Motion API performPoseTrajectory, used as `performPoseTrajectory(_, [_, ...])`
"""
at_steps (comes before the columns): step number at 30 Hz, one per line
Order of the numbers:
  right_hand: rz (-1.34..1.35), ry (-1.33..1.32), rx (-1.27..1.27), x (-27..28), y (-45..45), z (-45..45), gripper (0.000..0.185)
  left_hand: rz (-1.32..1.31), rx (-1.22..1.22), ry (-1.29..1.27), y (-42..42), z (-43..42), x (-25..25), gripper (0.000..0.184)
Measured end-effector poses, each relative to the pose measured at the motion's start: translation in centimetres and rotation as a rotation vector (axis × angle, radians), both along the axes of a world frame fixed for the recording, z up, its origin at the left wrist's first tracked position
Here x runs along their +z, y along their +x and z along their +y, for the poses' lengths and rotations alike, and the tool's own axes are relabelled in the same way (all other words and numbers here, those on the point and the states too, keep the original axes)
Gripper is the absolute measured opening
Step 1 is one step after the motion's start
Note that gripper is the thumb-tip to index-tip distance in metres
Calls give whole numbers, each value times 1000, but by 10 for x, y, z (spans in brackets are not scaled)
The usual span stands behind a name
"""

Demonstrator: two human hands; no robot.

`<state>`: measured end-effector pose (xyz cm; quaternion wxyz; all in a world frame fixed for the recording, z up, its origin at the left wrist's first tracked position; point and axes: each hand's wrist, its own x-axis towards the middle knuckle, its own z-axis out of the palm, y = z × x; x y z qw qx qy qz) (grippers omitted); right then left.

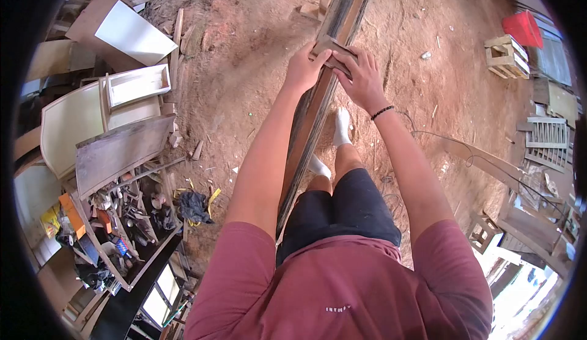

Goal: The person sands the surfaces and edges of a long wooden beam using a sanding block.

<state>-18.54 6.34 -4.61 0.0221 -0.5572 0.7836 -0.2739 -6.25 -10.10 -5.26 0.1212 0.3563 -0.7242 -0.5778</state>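
A long wooden beam [309,117] runs lengthwise in front of me, with dark, rough sides and a smoother brown strip along its upper face. Across that face lies a small flat brown piece [332,45], which looks like wood; its exact kind is unclear. My left hand [304,68] grips the left end of this piece, thumb on top. From the other side my right hand [363,77] is closed on its right end, fingers over the far edge. Both hands rest at the beam, thumbs close together.
Wooden boards and a white drawer [139,86] are stacked at left, above an open box of tools [131,218]. A black plastic bag [195,207] lies on the dirt floor. At right are a wooden crate [506,59], a red bucket [523,28] and a cable [440,136].
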Motion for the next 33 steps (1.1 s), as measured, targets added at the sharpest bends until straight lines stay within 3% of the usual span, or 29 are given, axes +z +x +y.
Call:
performPoseTrajectory(1, [14, -19, -21, -1, -8, -4, 46, 93, 29, 18, -10, -4, -7, 54])
performPoseTrajectory(11, [90, -20, 4, -10, -128, -62, 41, 74, 124, 128, -83, -30, 3, 59])
performPoseTrajectory(14, [115, 23, -32, -23, -187, -88, 42, 40, -23, 115, -75, -25, -18, 55])
performPoseTrajectory(18, [133, -37, -43, -30, -246, -119, 42, -98, -38, 201, -57, -7, 8, 54])
performPoseTrajectory(24, [159, -46, -51, -31, -280, -145, 41, -95, -62, 77, 2, 34, 12, 57])
performPoseTrajectory(26, [164, -53, -50, -32, -280, -147, 42, -126, -146, -243, 23, 55, 23, 68])
performPoseTrajectory(27, [172, -62, -56, -31, -280, -148, 42, -130, -142, -245, 34, 68, 27, 68])
performPoseTrajectory(29, [141, -81, -67, -33, -278, -149, 42, -477, -386, -684, 50, 87, 27, 80])
performPoseTrajectory(30, [111, -96, -80, -31, -275, -149, 42, -553, -440, -707, 47, 88, 33, 91])
performPoseTrajectory(33, [43, -19, -99, -24, -272, -147, 42, -554, -466, -749, 13, 78, 36, 94])
